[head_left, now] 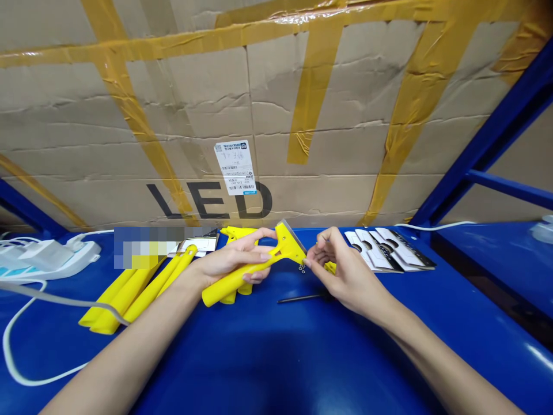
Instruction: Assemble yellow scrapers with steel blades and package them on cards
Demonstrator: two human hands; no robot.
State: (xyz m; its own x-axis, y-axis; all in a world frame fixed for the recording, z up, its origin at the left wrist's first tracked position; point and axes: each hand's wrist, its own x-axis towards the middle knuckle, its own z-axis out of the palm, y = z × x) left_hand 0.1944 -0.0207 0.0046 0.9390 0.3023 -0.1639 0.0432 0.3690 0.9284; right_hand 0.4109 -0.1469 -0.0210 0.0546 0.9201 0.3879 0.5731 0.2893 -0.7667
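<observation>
My left hand is closed around the neck of a yellow scraper, its head tilted up to the right with a thin metal blade along the edge. My right hand is pinched at the lower corner of that head; whatever its fingertips hold is too small to make out. Several tiny nuts lie on the blue surface just below the fingertips. A dark thin rod, like a screwdriver shaft, runs under my right hand, which hides its end. More yellow scrapers lie behind my left hand.
Several yellow handles lie at left, partly under a grey cable. A white power strip sits at far left. White-and-black packets lie at right. A taped cardboard box stands behind, between blue frame posts.
</observation>
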